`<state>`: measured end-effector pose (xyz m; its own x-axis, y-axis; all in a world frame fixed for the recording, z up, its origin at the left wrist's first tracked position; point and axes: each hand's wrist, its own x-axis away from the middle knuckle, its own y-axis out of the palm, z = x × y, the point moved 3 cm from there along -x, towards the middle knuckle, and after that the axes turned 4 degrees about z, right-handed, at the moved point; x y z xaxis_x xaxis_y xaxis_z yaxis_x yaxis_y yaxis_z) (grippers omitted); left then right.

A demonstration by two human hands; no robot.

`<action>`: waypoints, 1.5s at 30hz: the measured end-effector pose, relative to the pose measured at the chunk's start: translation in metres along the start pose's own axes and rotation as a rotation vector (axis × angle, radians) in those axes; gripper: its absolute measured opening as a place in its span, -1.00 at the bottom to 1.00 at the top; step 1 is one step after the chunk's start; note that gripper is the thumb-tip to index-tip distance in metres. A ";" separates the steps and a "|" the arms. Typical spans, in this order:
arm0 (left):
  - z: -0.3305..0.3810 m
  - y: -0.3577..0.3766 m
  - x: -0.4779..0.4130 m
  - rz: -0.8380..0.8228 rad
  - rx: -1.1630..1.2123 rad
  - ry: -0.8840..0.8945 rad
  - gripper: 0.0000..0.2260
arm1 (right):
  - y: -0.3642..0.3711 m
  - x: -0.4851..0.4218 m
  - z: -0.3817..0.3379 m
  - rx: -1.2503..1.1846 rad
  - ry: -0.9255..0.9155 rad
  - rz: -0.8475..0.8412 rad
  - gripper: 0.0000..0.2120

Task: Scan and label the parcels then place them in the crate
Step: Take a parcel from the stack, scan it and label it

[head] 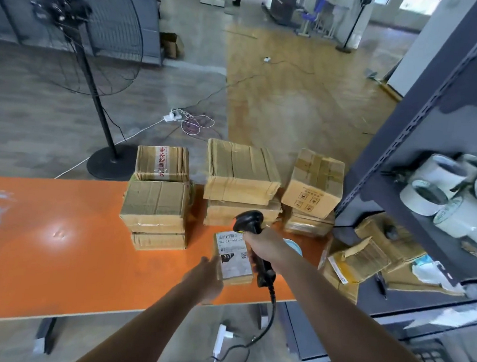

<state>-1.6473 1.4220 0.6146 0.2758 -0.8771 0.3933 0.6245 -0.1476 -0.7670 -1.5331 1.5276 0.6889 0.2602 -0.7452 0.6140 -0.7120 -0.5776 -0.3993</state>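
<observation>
On the bench (53,237) | parcel (234,260) lies lengthwise away, between the hands; left hand (208,276) open at its side; right hand (260,247) grips scanner (249,222)

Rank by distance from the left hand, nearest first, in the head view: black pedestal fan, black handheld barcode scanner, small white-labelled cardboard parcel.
1. Small white-labelled cardboard parcel: touching the left hand, on its right.
2. Black handheld barcode scanner: just past the parcel, gripped by the right hand.
3. Black pedestal fan: on the floor beyond the orange table, far left.
</observation>
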 end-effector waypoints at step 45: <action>0.070 0.017 -0.042 0.085 0.043 0.031 -0.44 | -0.033 -0.095 0.084 0.606 -0.286 0.306 -0.76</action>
<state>-1.5970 1.4885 0.6209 0.3070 -0.8992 0.3117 0.6306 -0.0531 -0.7743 -1.4792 1.5898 0.5864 0.3269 -0.9125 0.2461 -0.3159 -0.3509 -0.8815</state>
